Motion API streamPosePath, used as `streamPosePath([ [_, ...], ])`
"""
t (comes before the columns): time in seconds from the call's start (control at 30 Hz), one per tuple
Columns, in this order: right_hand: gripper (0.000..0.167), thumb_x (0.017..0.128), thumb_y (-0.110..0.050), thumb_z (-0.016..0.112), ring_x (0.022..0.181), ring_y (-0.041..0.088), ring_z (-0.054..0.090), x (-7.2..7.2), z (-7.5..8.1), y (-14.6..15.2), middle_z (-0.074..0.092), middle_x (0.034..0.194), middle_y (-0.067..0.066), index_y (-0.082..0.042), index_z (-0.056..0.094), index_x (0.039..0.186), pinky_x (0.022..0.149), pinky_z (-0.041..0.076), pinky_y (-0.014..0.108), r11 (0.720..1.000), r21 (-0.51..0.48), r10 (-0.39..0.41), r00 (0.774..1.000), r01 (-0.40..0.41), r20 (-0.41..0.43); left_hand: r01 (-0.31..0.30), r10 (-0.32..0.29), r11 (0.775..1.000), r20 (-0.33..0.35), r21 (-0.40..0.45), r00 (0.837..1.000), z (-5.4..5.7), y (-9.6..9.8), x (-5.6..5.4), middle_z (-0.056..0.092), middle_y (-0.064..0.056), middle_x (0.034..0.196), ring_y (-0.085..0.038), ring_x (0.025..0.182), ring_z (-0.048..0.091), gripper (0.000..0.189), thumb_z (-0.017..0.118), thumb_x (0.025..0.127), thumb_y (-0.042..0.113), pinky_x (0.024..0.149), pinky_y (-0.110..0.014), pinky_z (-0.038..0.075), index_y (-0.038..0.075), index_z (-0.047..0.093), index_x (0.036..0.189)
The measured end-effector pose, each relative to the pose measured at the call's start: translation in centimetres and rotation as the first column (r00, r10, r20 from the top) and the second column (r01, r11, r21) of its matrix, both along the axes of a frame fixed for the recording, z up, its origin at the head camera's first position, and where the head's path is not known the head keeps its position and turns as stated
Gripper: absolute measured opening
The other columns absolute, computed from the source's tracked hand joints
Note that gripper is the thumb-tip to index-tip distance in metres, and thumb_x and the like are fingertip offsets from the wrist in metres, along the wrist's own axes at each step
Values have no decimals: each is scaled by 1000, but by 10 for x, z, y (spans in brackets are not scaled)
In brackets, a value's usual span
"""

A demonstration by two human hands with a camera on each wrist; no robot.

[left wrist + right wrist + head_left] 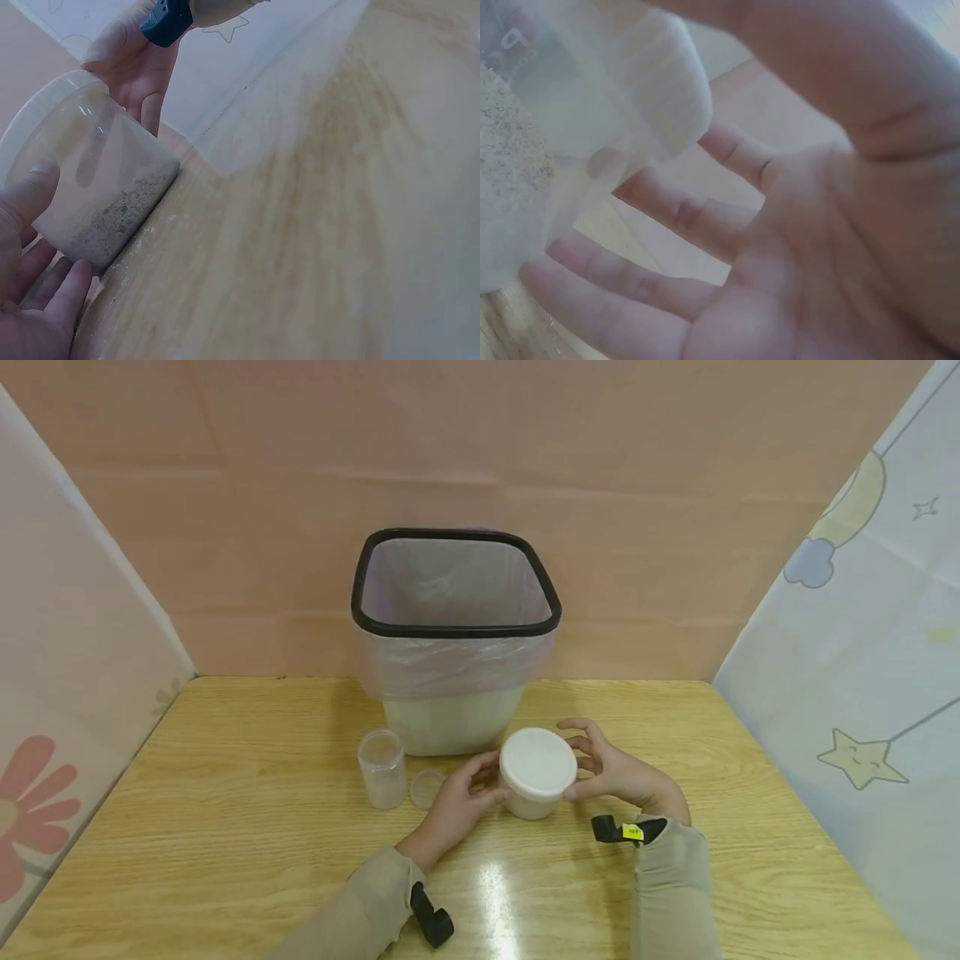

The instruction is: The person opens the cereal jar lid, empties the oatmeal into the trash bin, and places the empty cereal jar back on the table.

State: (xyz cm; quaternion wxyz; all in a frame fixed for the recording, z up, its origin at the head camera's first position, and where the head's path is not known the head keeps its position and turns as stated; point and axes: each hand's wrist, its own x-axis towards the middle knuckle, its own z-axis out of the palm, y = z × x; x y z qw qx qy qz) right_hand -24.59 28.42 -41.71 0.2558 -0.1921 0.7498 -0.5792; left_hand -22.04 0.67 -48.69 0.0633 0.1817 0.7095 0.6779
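A round tub (535,768) with a white lid stands on the table between both hands. Its cloudy clear wall shows greyish-brown grains (124,210) inside, heaped toward the base in the left wrist view. My left hand (459,802) holds the tub's left side, thumb on the wall and fingertips by the base. On the other side, my right hand (618,772) has its thumb near the rim. In the right wrist view its fingers (622,285) are spread and fairly straight, with tips at the tub and the palm apart from it.
A clear jar (382,770) without a lid stands left of the left hand, and a clear round lid (427,788) lies beside it. Behind them is a white bin (450,727) with a black rim and a plastic liner. Printed cloth hangs on both sides.
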Motion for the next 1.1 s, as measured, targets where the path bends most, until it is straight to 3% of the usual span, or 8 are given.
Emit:
streamPosePath([
  [0.2, 83, 82, -5, 84, 135, 47, 43, 0, 0, 0, 42, 147, 20, -12, 29, 144, 101, 47, 53, 1000, 5, -7, 1000, 8, -18, 2, -2, 1000, -4, 7, 1000, -1, 0, 0, 54, -18, 144, -36, 133, 51, 59, 77, 91, 13, 104, -35, 51, 2, 52, 144],
  [0.57, 82, 87, -7, 78, 138, 44, 39, -2, 0, 5, 32, 160, 9, -16, 35, 156, 104, 43, 56, 997, -19, 71, 995, -72, -71, 19, -19, 1000, 7, 12, 1000, 1, 0, 0, 53, -17, 146, -35, 134, 51, 59, 76, 93, 12, 105, -34, 50, 2, 50, 145],
  [0.8, 98, 83, -6, 83, 135, 45, 43, -2, 0, 2, 40, 148, 20, -18, 20, 157, 99, 49, 55, 1000, -16, 25, 1000, -25, -11, 33, -33, 999, 5, 30, 999, -2, 0, -1, 52, -18, 147, -35, 135, 50, 59, 75, 93, 12, 106, -36, 49, 2, 49, 146],
  [1.1, 81, 83, -6, 83, 136, 48, 41, -2, -3, 3, 42, 147, 20, -13, 31, 145, 99, 48, 55, 1000, -4, 18, 999, -18, -32, 34, -34, 999, 20, 22, 999, -2, -1, -1, 52, -16, 147, -34, 135, 50, 60, 75, 93, 13, 107, -36, 49, 4, 50, 146],
])
